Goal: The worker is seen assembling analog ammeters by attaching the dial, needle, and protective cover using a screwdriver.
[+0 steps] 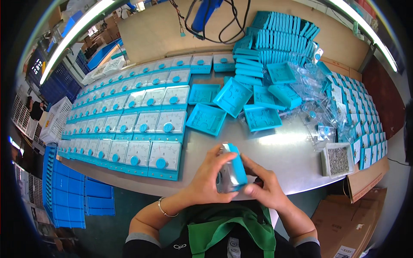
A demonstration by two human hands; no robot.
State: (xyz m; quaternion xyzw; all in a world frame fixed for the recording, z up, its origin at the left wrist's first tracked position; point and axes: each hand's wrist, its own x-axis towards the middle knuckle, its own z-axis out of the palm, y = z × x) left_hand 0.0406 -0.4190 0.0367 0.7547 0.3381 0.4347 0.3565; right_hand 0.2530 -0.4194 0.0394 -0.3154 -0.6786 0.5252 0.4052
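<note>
1. Head view: you hold one teal panel meter (232, 170) on edge above the near rim of the bench (284, 159), just in front of your chest. Your left hand (206, 180) wraps its clear face from the left, its grip closed around it; your right hand (264, 187) pinches the lower right corner, its grip closed too.
2. Keep both thumbs off the clear window, I would say, and hold the case square while you press or turn it, so that nothing slips.
3. To your left, finished meters (129, 124) lie in neat rows, white dials up, each with a round teal knob.
4. Ahead, loose teal back covers (232, 96) lie open side up; behind them more stand stacked on edge (279, 34).
5. To the right lie clear plastic bags (314, 107), a small white tray of grey screws (338, 160), and a brown carton (365, 180) at the bench edge.
</note>
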